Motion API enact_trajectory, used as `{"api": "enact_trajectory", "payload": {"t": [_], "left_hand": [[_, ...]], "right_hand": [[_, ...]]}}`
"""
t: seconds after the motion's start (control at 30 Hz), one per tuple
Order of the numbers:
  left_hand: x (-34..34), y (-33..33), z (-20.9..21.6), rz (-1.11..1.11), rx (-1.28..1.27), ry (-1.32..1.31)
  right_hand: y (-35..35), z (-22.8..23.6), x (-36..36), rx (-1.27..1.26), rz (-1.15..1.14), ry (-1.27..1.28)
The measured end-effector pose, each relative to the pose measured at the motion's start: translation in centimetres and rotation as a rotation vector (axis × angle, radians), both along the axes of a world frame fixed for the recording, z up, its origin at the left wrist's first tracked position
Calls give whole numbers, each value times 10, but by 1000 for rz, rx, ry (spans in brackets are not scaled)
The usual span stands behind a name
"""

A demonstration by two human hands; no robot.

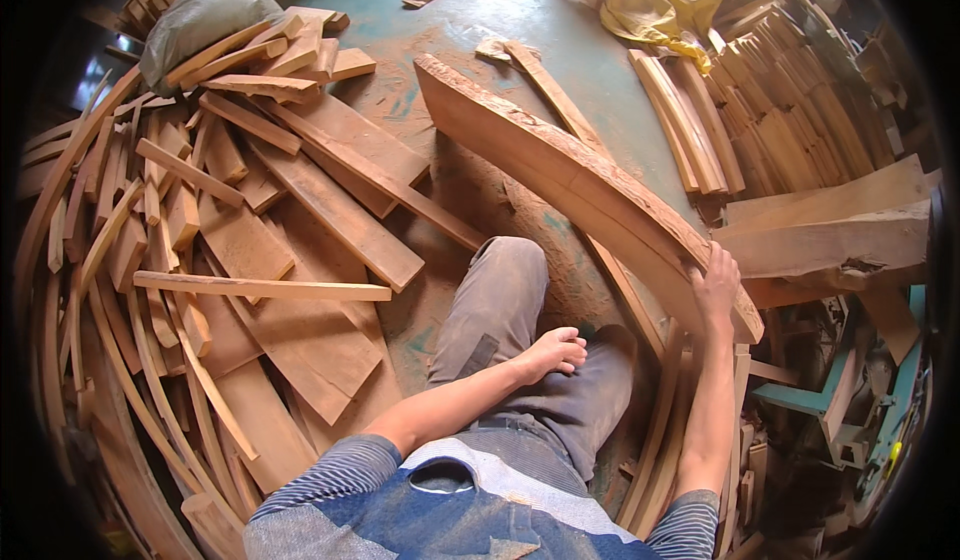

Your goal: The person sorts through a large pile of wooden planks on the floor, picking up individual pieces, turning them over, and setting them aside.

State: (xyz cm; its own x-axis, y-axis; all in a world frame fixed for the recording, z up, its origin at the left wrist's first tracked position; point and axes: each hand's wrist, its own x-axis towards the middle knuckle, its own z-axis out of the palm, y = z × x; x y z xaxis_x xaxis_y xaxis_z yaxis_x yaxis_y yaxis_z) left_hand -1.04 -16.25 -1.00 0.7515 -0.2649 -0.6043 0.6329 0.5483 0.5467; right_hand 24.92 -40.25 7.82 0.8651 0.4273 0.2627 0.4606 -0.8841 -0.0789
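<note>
My right hand point(716, 285) grips the near end of a long, thick curved wooden plank point(560, 170) that arches away across the sawdust-covered floor. Its fingers wrap over the plank's top edge. My left hand point(552, 352) rests on my thigh with its fingers loosely curled and nothing in it. I am seated, with grey trousers and a striped sleeve showing at the bottom of the view.
A big heap of wood offcuts and slats point(240, 230) fills the left side. Stacked curved pieces point(790, 110) lie at the right, above a thick board point(830, 230). Thin curved strips point(655, 440) lean beside my right arm. A green machine point(850, 400) stands at lower right.
</note>
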Motion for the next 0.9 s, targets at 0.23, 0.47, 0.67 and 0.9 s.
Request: {"api": "enact_trajectory", "payload": {"t": [0.23, 0.47, 0.67, 0.9], "left_hand": [[5, -4, -9, -28, 31, -22], [8, 4, -2, 11, -54, -24], [13, -2, 4, 11, -30, 50], [22, -7, 2, 40, -65, 81]], "right_hand": [[8, 15, -18, 56, 50, -129], [26, 26, -20, 86, 55, -159], [18, 19, -39, 55, -8, -144], [30, 11, -47, 140, -13, -137]]}}
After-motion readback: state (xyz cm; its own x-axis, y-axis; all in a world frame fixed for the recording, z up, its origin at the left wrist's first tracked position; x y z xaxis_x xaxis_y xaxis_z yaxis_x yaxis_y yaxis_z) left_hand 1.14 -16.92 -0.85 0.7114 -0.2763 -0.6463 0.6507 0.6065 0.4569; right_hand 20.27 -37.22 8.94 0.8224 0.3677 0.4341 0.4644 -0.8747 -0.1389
